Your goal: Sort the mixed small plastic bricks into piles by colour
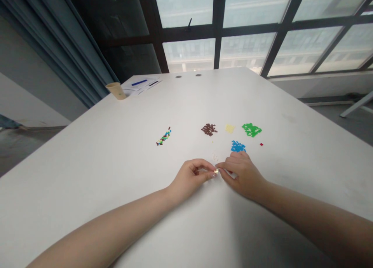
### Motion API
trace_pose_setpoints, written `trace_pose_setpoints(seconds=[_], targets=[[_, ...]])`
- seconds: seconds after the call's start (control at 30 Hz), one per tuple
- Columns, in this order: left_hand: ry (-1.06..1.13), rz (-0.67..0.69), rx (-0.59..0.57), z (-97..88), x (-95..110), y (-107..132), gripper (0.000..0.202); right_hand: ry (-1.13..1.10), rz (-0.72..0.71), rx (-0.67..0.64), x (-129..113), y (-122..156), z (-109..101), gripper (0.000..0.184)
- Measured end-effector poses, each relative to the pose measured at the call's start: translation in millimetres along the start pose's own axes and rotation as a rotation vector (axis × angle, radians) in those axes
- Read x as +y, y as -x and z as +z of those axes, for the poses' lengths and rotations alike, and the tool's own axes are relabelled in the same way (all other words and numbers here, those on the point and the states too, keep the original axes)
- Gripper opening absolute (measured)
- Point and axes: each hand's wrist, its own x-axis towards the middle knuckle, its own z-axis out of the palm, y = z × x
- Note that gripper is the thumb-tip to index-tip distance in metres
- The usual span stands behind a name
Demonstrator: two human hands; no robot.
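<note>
Illegible printed papers (142, 84) beyond both hands (189, 178) (241, 175)

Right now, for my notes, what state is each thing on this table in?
Left hand, fingertips pinching the small cream brick
Right hand, fingertips pinching the same brick
Brown bricks, loose heap
Green bricks, loose heap
Blue bricks, loose heap
Mixed-colour bricks, loose narrow strip
Paper cup, standing on the table
</note>
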Motion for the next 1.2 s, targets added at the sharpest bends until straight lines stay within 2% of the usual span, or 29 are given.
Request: trace_pose_setpoints(seconds=[0.13,0.3,0.37,0.57,0.83,1.07,1.2], targets=[[-0.067,0.06,0.0,-0.2,-0.7,2.2,0.015,0.005,-0.009,-0.007,-1.1,0.3,-1.1,0.018],[-0.124,0.261,-0.03,0.1,-1.4,1.8,0.013,-0.002,-0.021,0.012,-2.1,0.2,-1.4,0.016],[-0.154,0.296,-0.031,-0.2,-2.0,1.7,0.012,-0.011,-0.027,0.024,-2.3,0.0,-1.1,0.016],[-0.239,0.314,-0.011,-1.5,-2.2,1.8,0.011,-0.05,-0.062,0.062,-3.7,0.3,-3.3,0.016],[-0.248,0.318,-0.001,-1.5,-1.2,1.0,0.008,-0.107,-0.138,0.196,-8.0,1.0,-8.9,0.009],[-0.212,0.311,-0.016,-1.2,-3.3,0.3,0.01,-0.161,-0.109,0.218,-11.6,0.5,-7.6,0.009],[-0.25,0.259,-0.002,-1.5,-4.8,-0.5,0.013,-0.173,-0.085,0.234,-11.8,0.6,-10.1,0.011]])
